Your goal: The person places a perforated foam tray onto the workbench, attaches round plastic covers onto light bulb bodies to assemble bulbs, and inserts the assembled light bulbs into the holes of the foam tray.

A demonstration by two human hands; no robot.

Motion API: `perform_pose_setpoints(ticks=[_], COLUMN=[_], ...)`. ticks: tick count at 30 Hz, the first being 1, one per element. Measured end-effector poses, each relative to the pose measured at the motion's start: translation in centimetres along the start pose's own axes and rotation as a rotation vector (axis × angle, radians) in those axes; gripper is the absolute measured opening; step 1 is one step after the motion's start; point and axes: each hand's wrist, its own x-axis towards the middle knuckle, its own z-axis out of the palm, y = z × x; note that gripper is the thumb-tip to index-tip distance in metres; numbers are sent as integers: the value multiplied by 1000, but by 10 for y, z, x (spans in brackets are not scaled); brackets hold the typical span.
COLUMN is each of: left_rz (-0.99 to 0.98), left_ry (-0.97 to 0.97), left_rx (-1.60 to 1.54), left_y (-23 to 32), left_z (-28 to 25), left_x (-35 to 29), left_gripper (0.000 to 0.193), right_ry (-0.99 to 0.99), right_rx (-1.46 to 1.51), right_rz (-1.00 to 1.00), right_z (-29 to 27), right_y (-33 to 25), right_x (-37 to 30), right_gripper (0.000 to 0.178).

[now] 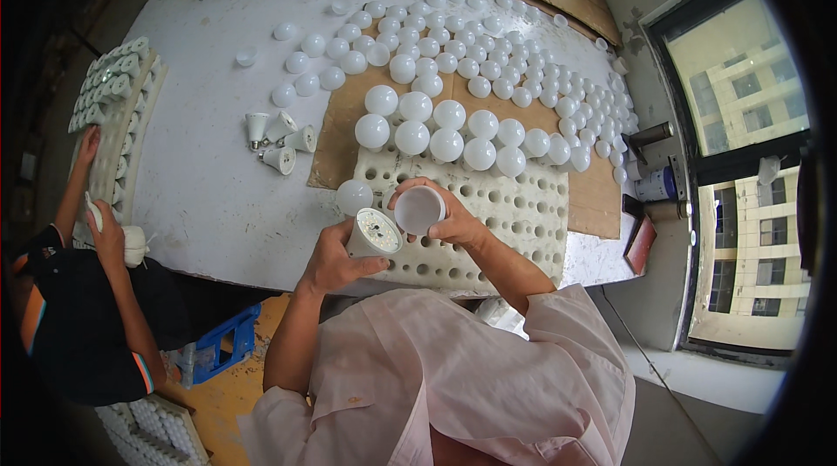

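My left hand (330, 261) is closed around a white LED bulb base (376, 233), its round board of small LEDs turned upward. Just beside it, my right hand (455, 220) grips a white bulb cover (419, 210) with its open, hollow side facing me. The cover and the base are very close; whether they touch I cannot tell. Below both hands lies a pale foam board (514, 226) with rows of round holes. White round globes (448, 114) stand in rows along its far edge. One more globe (354, 197) sits beyond my left hand.
Many loose white covers (488, 53) spread over cardboard (343, 152) and the white table (200, 178). Several bulb bases (279, 159) lie left of the cardboard. A co-worker (83, 309) handles white parts by a filled rack (122, 117) at left. Windows (737, 82) line the right.
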Motion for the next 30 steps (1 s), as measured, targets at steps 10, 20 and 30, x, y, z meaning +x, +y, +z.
perform_pose_setpoints(ticks=[10, 20, 30], left_rz=[-19, -58, -134], left_ry=[-17, 3, 12], left_rx=[14, 81, 450], left_y=[-4, -6, -2], left_z=[10, 9, 5], left_x=[-23, -33, -35], left_gripper=[42, 43, 60], right_ry=[-115, -212, -297], right_rx=[92, -73, -824], right_rz=[40, 152, 100], right_z=[10, 10, 38], right_y=[12, 2, -18], right_x=[-14, -13, -11], right_gripper=[83, 76, 82])
